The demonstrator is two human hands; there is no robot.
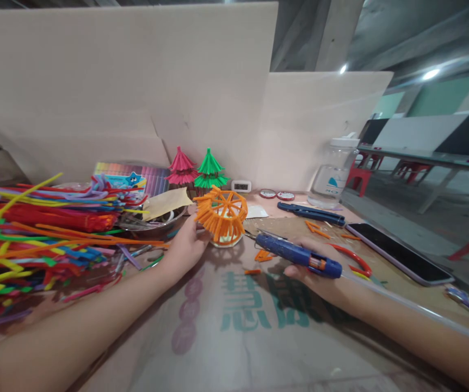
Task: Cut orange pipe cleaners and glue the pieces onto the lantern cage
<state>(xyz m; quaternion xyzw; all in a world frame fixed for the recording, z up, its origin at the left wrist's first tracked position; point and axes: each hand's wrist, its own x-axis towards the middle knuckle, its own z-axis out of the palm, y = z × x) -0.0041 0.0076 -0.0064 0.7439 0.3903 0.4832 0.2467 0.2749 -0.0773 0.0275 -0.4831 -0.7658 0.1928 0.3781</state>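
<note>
My left hand [191, 242] is closed on the left side of an orange pipe-cleaner frame [228, 209], which has a spoked top ring and a fringe of short pieces around its side. A pale base shows beneath it. In my right hand [316, 277] is a blue glue gun [291, 250], a long clear glue stick [414, 307] trailing from its rear. The gun's nozzle points at the frame's lower right side; whether it touches is unclear. Short orange cut pieces [263, 256] lie between the frame and my right hand.
Loose coloured pipe cleaners [47, 239] heap on the left beside a metal bowl [156, 220]. Red and green paper-like trees [209, 170] stand behind. At right are a blue utility knife [312, 213], a water bottle [330, 174], red-handled pliers [359, 258] and a phone [397, 253].
</note>
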